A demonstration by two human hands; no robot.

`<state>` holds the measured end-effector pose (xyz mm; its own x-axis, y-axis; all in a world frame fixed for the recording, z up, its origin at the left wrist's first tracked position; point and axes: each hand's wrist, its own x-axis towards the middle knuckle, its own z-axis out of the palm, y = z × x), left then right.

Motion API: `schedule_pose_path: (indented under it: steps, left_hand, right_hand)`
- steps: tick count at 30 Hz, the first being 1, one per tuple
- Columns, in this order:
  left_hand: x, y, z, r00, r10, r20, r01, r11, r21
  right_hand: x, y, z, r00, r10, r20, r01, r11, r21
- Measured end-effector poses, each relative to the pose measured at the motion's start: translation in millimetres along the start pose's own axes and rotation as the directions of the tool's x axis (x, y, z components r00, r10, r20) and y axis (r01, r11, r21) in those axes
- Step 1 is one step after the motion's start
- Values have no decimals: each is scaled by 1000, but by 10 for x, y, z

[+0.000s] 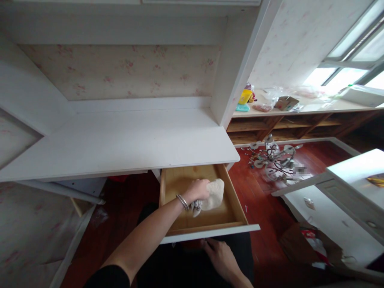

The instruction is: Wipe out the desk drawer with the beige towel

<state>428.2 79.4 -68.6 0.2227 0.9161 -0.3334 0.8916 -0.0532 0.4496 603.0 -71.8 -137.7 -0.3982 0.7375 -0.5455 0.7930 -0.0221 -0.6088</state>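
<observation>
My left hand, with silver bangles at its wrist, reaches into a pulled-out wooden drawer. Its fingers are closed on an off-white cloth, bunched up, with a grey patterned part hanging below the hand. The cloth lies against the bare drawer bottom, towards the right side. My right hand is just below the white drawer front, over my dark-clothed lap. Its thumb and forefinger stretch out to the left, slightly apart, and it holds nothing that I can see; the other fingers are partly hidden.
Above the drawer spreads a white desk top under a hutch. On the red floor to the right lies a dismantled chandelier. Beyond it stands a low shelf unit with bags and a box on top. A white cabinet and a brown paper bag are at right.
</observation>
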Motion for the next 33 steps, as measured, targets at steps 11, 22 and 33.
schedule_pose_path:
  steps: [11, 22, 33]
  left_hand:
    - [-217, 24, 350, 978, 201, 48, -207, 953, 223]
    - [-17, -31, 1140, 975, 216, -46, -178, 892, 417]
    - [498, -185, 813, 953, -231, -199, 235, 972, -2]
  right_hand:
    - [99, 108, 32, 998, -32, 48, 28, 996, 84]
    - [117, 166, 57, 997, -32, 67, 8, 945, 327]
    - [112, 197, 98, 998, -38, 58, 11, 914, 406]
